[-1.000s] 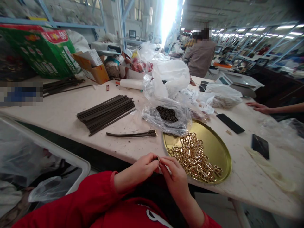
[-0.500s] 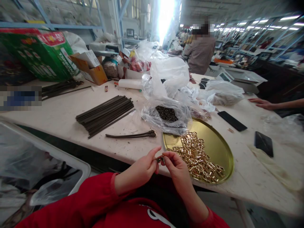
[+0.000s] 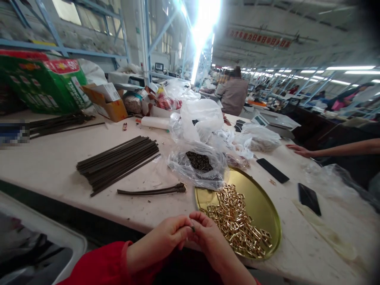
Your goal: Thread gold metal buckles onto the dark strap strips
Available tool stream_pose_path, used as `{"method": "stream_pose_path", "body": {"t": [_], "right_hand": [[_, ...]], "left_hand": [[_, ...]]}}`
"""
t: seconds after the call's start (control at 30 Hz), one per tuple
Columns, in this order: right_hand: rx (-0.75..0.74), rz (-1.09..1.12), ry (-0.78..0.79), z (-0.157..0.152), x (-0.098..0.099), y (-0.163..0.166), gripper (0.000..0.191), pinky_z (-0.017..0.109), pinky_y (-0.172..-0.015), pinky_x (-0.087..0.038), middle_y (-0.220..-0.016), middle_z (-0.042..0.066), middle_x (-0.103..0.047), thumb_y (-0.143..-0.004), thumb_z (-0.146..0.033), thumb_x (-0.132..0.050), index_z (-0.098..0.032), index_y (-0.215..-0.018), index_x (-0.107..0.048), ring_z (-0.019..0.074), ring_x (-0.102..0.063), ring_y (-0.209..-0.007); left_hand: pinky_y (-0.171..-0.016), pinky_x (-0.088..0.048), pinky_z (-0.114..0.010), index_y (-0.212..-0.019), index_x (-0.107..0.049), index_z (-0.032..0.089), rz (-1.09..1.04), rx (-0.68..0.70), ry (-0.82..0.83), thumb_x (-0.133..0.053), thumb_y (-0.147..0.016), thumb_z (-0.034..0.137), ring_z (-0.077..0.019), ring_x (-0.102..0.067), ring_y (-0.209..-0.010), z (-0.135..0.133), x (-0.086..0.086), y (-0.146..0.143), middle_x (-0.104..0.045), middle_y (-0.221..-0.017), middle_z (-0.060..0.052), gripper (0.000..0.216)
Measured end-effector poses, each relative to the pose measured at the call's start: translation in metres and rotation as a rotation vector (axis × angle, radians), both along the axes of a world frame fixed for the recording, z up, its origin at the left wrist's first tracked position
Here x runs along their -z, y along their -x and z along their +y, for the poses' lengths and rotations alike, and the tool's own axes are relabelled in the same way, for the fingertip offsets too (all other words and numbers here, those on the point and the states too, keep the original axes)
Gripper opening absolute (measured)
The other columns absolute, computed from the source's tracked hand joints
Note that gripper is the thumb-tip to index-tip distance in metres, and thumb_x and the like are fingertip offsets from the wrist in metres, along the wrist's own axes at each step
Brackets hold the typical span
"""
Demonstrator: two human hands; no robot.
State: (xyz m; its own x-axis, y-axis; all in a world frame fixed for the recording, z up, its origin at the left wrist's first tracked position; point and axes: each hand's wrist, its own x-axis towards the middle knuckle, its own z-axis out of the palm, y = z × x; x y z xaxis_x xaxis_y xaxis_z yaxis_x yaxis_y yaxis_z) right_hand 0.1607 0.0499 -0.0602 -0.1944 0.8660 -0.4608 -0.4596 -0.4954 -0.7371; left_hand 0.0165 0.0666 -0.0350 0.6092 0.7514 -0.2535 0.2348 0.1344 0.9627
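At the table's front edge, my left hand (image 3: 170, 232) and my right hand (image 3: 209, 237) meet, fingertips pinched together. Between them only a bit of a small dark piece (image 3: 192, 228) shows; the fingers hide the rest of it. Right beside my right hand is a round gold tray (image 3: 267, 206) with a heap of gold metal buckles (image 3: 237, 221). A clear plastic bag (image 3: 178, 162) of small dark pieces (image 3: 199, 161) touches the tray's far rim. Two or so dark straps (image 3: 148, 191) with gold at one end lie beyond my left hand.
A stack of dark strips (image 3: 118, 162) lies on the table at left. Two black phones (image 3: 272, 170) are at right, near another person's hand (image 3: 299, 150). White plastic bags (image 3: 202, 118), a cardboard box (image 3: 111, 109) and a green package (image 3: 44, 87) stand at the back.
My view has tilted up, so the table sits lower in it. My hands have closed more tightly around the small dark piece, which shows less than before.
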Motion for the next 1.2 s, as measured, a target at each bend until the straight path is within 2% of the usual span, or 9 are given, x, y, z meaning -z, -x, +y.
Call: {"method": "stream_pose_path", "body": {"t": [0.13,0.23,0.33,0.43,0.67,0.9,1.1,1.17,1.2], "right_hand": [[-0.203,-0.463,-0.331,0.033,0.001,-0.011,0.020,0.025,-0.058,-0.042,-0.069,-0.002,-0.058,-0.073,-0.035,-0.062,-0.018,-0.082,-0.058,0.0109,-0.053,-0.059],[-0.175,-0.995,-0.655,0.083,-0.009,-0.032,0.019,0.028,-0.074,-0.043,-0.085,0.003,-0.062,-0.082,-0.032,-0.050,-0.019,-0.092,-0.058,0.0164,-0.057,-0.081],[-0.162,-1.535,-0.703,0.144,-0.012,-0.051,0.024,0.026,-0.078,-0.043,-0.095,0.007,-0.061,-0.086,-0.024,-0.039,-0.016,-0.101,-0.055,0.0159,-0.057,-0.088],[-0.266,-1.674,-0.698,0.191,-0.002,-0.057,0.024,0.026,-0.082,-0.040,-0.099,0.008,-0.061,-0.081,-0.013,-0.042,-0.017,-0.095,-0.061,0.0176,-0.057,-0.092],[-0.533,-1.786,-0.666,0.223,0.018,-0.055,0.022,0.028,-0.073,-0.039,-0.092,0.010,-0.063,-0.077,-0.013,-0.048,-0.019,-0.089,-0.065,0.0208,-0.060,-0.085],[-0.432,-1.733,-0.665,0.224,0.002,-0.048,0.013,0.029,-0.072,-0.039,-0.086,0.012,-0.064,-0.074,-0.011,-0.051,-0.015,-0.074,-0.064,0.0217,-0.060,-0.083],[-0.236,-1.442,-0.716,0.163,-0.027,-0.034,0.016,0.028,-0.065,-0.043,-0.076,0.005,-0.063,-0.081,-0.027,-0.046,-0.016,-0.084,-0.057,0.0166,-0.058,-0.072],[-0.203,-1.212,-0.682,0.124,-0.034,-0.026,0.022,0.026,-0.060,-0.044,-0.071,0.002,-0.063,-0.082,-0.036,-0.045,-0.016,-0.086,-0.055,0.0143,-0.057,-0.064],[-0.140,-0.942,-0.622,0.105,-0.037,-0.022,0.023,0.026,-0.060,-0.044,-0.071,0.003,-0.063,-0.080,-0.037,-0.050,-0.016,-0.086,-0.054,0.0137,-0.057,-0.063]], "left_hand": [[-0.048,-0.028,-0.021,-0.073,-0.048,0.015,-0.051,-0.095,0.075,-0.042,-0.080,0.039,-0.0085,-0.035,-0.048,0.013,0.006,0.002,-0.042,-0.051,0.006,0.025],[-0.046,-0.024,-0.021,-0.073,-0.046,0.016,-0.048,-0.149,0.121,-0.044,-0.078,0.044,-0.0079,-0.032,-0.044,0.023,0.010,0.005,-0.041,-0.048,0.007,0.028],[-0.046,-0.023,-0.021,-0.077,-0.049,0.015,-0.040,-0.175,0.133,-0.041,-0.078,0.045,-0.0079,-0.031,-0.044,0.032,0.014,0.007,-0.041,-0.046,0.007,0.031],[-0.046,-0.023,-0.022,-0.080,-0.049,0.014,-0.045,-0.188,0.158,-0.038,-0.077,0.042,-0.0084,-0.031,-0.043,0.040,0.017,0.008,-0.040,-0.045,0.008,0.030],[-0.044,-0.021,-0.022,-0.082,-0.049,0.014,-0.023,-0.170,0.240,-0.037,-0.076,0.035,-0.0078,-0.029,-0.041,0.051,0.021,0.007,-0.038,-0.043,0.009,0.025],[-0.043,-0.020,-0.021,-0.083,-0.050,0.014,-0.050,-0.174,0.203,-0.040,-0.076,0.039,-0.0072,-0.028,-0.041,0.040,0.016,0.008,-0.038,-0.043,0.009,0.027],[-0.044,-0.021,-0.021,-0.079,-0.049,0.015,-0.036,-0.261,0.082,-0.041,-0.078,0.040,-0.0067,-0.028,-0.041,0.034,-0.003,0.015,-0.039,-0.044,0.009,0.026],[-0.044,-0.023,-0.021,-0.078,-0.049,0.016,-0.037,-0.299,0.003,-0.041,-0.080,0.038,-0.0065,-0.030,-0.042,0.036,-0.009,0.013,-0.040,-0.046,0.008,0.024],[-0.045,-0.024,-0.020,-0.078,-0.050,0.016,-0.036,-0.318,-0.037,-0.041,-0.081,0.037,-0.0065,-0.031,-0.042,0.036,-0.011,0.011,-0.041,-0.047,0.008,0.023]]}}
